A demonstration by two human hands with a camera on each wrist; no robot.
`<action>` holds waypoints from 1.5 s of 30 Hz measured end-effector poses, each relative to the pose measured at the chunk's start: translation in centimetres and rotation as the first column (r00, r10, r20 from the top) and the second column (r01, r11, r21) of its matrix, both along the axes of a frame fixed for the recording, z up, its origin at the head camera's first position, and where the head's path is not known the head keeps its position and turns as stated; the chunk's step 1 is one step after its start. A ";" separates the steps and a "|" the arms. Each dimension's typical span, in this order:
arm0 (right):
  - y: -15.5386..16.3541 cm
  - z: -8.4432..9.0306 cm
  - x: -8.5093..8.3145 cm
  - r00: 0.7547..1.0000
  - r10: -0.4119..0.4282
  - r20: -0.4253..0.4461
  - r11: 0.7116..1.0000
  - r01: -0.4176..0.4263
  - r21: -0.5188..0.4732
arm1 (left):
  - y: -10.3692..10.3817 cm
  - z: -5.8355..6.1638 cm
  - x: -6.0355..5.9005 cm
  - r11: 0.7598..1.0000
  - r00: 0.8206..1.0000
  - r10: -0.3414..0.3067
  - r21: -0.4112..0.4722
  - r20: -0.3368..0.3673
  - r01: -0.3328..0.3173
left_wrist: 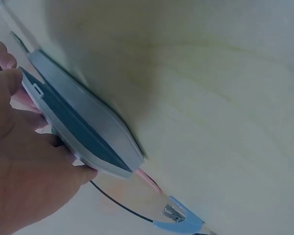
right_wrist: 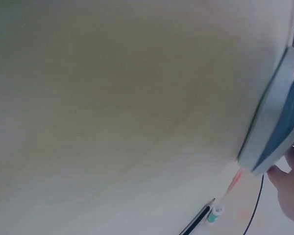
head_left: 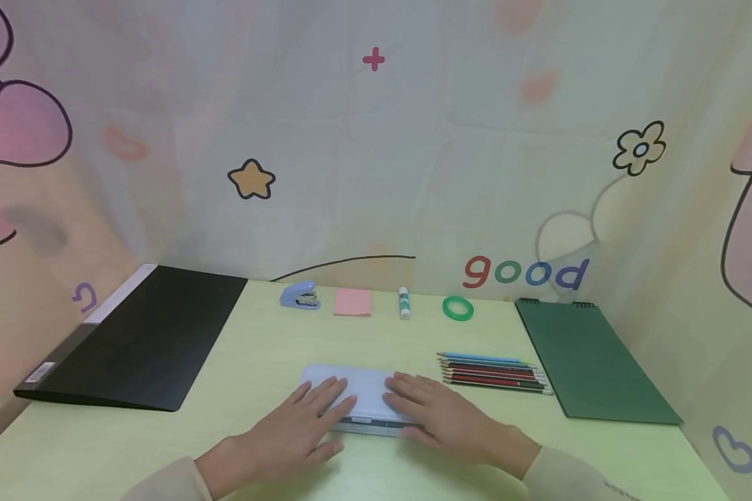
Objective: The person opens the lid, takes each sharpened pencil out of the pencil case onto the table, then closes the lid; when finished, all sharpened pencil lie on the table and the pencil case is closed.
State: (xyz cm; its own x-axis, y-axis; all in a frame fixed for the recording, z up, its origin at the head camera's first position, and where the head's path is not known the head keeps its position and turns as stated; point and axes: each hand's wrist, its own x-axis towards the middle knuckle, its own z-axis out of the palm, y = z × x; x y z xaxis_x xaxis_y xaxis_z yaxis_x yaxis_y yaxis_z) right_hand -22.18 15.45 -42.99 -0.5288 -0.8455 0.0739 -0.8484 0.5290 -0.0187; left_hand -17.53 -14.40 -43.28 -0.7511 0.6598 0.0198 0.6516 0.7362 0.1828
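Note:
A pale blue plastic pencil case lies flat near the front of the table. My left hand rests on the left part of its lid, fingers extended. On the right part lies my right hand, its fingers also spread and fairly straight, thumb by the front edge. Seen from the left wrist, a dark band shows between lid and base of the pencil case, with a small clasp on the lid's edge. The right wrist view catches only the end of the pencil case and part of the right hand.
Several pencils lie right of the case, beside a green spiral pad. A black folder lies left. Along the back are a blue stapler, pink sticky notes, a glue stick and green tape.

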 end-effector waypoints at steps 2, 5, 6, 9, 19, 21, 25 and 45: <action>-0.1 -0.4 0.2 1.000 -0.004 0.003 0.999 0.004 0.034 | 0.0 -0.1 0.2 1.000 0.999 0.010 0.015 0.034 -0.011; -0.3 -1.1 0.5 1.000 -0.004 -0.001 0.999 0.004 0.049 | 0.1 -0.3 0.4 0.999 0.997 0.025 0.023 0.069 -0.026; -0.3 -1.3 0.6 1.000 -0.003 -0.006 0.999 0.003 0.048 | 0.1 -0.4 0.4 0.999 0.997 0.028 0.021 0.072 -0.030; -0.4 -1.6 0.7 1.000 -0.003 -0.030 0.999 0.005 0.051 | 0.1 -0.5 0.5 0.999 0.997 0.033 0.009 0.064 -0.034; -0.3 -1.3 0.5 1.000 0.007 0.018 0.998 -0.008 0.057 | 0.1 -0.3 0.3 0.999 0.993 0.041 0.011 0.108 -0.042; -0.3 -1.3 0.5 1.000 0.006 0.024 0.998 -0.007 0.058 | 0.2 -0.3 0.3 0.999 0.991 0.041 0.014 0.127 -0.044; -0.3 -1.4 0.6 0.999 0.007 0.041 0.998 -0.009 0.056 | 0.3 -0.2 0.4 0.999 0.989 0.049 0.007 0.139 -0.050; 0.0 -1.1 -0.3 0.999 0.044 -0.031 0.994 -0.041 0.100 | 0.5 -0.2 0.2 0.998 0.989 0.055 -0.004 0.138 -0.055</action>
State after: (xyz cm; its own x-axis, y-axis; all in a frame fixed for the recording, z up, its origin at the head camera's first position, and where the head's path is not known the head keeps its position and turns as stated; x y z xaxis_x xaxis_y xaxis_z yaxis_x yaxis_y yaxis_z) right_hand -22.46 15.45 -44.12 -0.4906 -0.8713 0.0048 -0.8696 0.4900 0.0606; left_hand -17.38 -13.87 -43.46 -0.7818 0.6174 -0.0871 0.5785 0.7703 0.2681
